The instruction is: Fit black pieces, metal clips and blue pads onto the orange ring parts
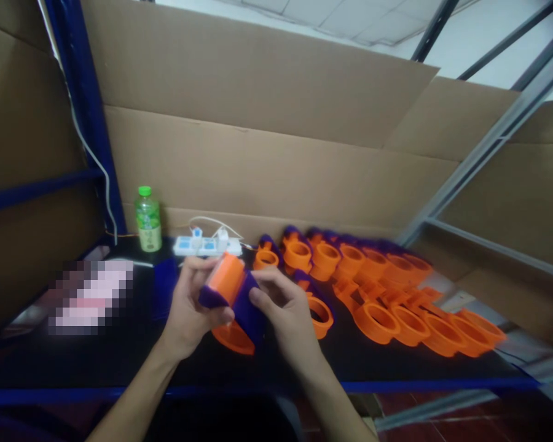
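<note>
Between my two hands is an orange and purple plastic part [228,279], held above the black tabletop. It has a rounded orange block at the top, a purple flat section, and an orange curved piece hanging below. My left hand [188,307] is closed around its left side, thumb across the front. On the right, my right hand [286,307] grips the purple section between thumb and fingers. Just behind my right hand lies an orange ring part [320,316] with purple on it. Parts of the held piece are hidden by my fingers.
Rows of orange ring parts [378,322] fill the right of the black table [120,362], some with purple backs. A white power strip [207,247] and green-capped bottle [148,221] stand at the back. Cardboard walls [267,166] enclose the bench, and a pixelated patch lies left.
</note>
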`<act>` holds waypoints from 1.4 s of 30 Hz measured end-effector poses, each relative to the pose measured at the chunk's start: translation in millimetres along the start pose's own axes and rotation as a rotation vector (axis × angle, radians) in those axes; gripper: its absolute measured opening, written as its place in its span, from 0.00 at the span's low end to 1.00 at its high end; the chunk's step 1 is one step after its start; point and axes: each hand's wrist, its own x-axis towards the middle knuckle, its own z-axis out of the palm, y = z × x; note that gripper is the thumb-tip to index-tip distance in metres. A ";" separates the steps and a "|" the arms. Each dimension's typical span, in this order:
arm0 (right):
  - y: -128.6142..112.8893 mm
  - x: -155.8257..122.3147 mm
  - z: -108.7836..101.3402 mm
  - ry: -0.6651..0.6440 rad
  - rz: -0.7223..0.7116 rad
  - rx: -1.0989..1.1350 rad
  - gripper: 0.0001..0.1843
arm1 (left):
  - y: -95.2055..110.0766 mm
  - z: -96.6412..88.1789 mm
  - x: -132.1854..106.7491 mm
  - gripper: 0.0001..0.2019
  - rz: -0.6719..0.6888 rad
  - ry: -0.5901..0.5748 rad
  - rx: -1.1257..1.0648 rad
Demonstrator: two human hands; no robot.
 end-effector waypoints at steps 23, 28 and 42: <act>0.6 -8.2 -3.8 -0.038 0.192 0.238 0.12 | 3.6 -4.8 1.0 0.28 0.038 -0.327 -0.108; 4.2 -8.4 -5.7 0.010 0.008 -0.108 0.13 | -7.0 -3.5 0.3 0.32 0.063 -0.169 -0.035; 19.3 -45.8 -60.8 0.240 -0.440 -1.074 0.39 | -20.8 16.6 7.7 0.42 -0.102 0.274 -0.047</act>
